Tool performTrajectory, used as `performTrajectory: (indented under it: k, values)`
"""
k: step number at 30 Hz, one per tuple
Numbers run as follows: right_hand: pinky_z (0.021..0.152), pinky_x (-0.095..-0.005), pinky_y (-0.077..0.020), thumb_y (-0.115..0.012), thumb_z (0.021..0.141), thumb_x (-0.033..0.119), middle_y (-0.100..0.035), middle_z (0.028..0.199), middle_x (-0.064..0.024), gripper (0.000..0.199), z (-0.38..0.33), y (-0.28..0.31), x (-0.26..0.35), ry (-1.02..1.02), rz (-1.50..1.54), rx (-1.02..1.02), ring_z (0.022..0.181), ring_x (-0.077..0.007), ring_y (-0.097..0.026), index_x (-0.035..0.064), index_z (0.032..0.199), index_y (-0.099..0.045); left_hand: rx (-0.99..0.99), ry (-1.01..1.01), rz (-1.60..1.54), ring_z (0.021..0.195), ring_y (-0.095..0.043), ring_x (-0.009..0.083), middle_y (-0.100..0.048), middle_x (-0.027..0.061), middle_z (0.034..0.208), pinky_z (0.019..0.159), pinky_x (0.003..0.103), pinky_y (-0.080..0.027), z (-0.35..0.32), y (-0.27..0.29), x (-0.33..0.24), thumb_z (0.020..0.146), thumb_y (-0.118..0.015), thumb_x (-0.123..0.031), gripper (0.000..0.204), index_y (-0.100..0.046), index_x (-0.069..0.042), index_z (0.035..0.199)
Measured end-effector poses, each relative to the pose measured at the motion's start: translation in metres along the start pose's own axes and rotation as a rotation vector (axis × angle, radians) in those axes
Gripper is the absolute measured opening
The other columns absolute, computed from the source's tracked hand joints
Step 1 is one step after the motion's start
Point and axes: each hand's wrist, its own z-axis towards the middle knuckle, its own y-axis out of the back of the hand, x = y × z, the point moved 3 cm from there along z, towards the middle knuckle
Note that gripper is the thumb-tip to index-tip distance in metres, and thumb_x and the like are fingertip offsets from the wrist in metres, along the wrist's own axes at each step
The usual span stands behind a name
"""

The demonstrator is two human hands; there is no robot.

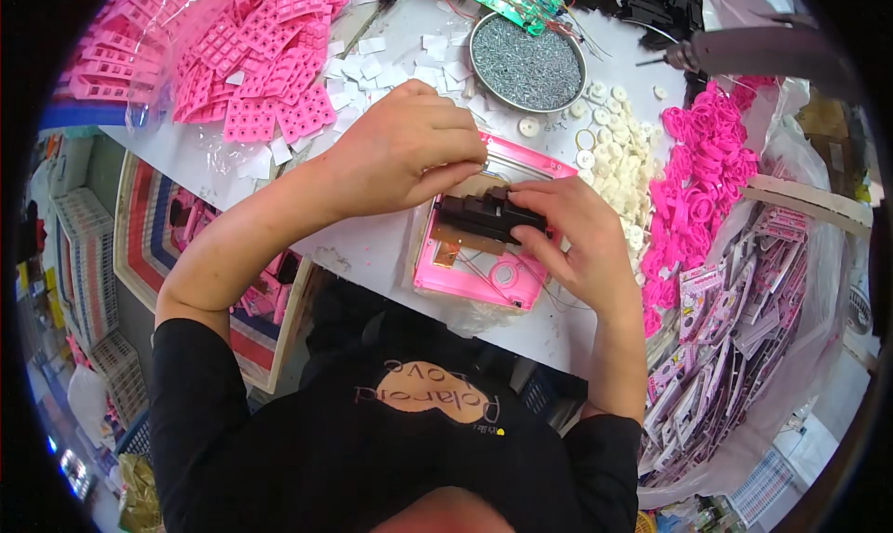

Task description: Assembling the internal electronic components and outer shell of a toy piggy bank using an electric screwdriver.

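Note:
In front of me a pink plastic casing (pixel 435 277) lies tilted on the white worktop, with thin wires and a copper-coloured patch in it. My right hand (pixel 586 240) grips a black stepped plastic part (pixel 479 215) between thumb and fingers, over the middle of the casing. At the casing's far left corner is my left hand (pixel 405 152), its fingers curled and pressed together. Whatever they may hold is hidden behind them. Part of the casing's far side is covered by both hands.
Pink keypad pieces (pixel 270 54) heap at the far left beside white paper squares (pixel 372 66). A round dish of screws (pixel 526 68) stands at the back. White discs (pixel 609 152), magenta bands (pixel 702 161) and a power screwdriver (pixel 744 51) are on the right.

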Motion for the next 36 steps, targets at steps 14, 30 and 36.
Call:
performTrajectory:
  k: [14,30,36]
  values:
    - [0.085,-0.0420,-0.0524,-0.074,0.080,0.005,-0.065,0.109,-0.0094,0.034,-0.001,-0.017,0.013,0.008,-0.162,-0.079,0.099,-0.0336,-0.058,0.0069,0.113,-0.067,0.269,-0.266,0.274,0.085,-0.061,0.0189,-0.059,0.0011,0.083,0.081,0.035,-0.047,0.017,-0.011,-0.024,0.076,-0.064,-0.017,0.012,-0.062,-0.009,0.085]
    - [0.088,-0.0423,-0.0537,-0.074,0.074,0.006,-0.064,0.120,-0.0091,0.039,0.004,-0.015,0.026,0.058,-0.234,0.046,0.106,-0.0361,-0.058,0.0085,0.112,-0.067,0.254,0.290,-0.236,0.069,-0.064,0.0231,-0.064,0.0060,0.076,0.065,0.036,-0.049,-0.010,-0.017,-0.015,0.085,-0.071,-0.015,0.015,-0.065,-0.002,0.092]
    - [0.088,-0.0418,-0.0545,-0.073,0.076,0.008,-0.064,0.122,-0.0091,0.035,0.003,-0.016,0.026,0.059,-0.243,0.043,0.106,-0.0363,-0.059,0.0085,0.111,-0.068,0.320,0.650,-0.555,0.056,-0.060,0.0127,-0.064,0.0076,0.066,0.057,0.029,-0.047,-0.003,-0.018,-0.014,0.090,-0.069,-0.016,0.018,-0.067,0.000,0.098]
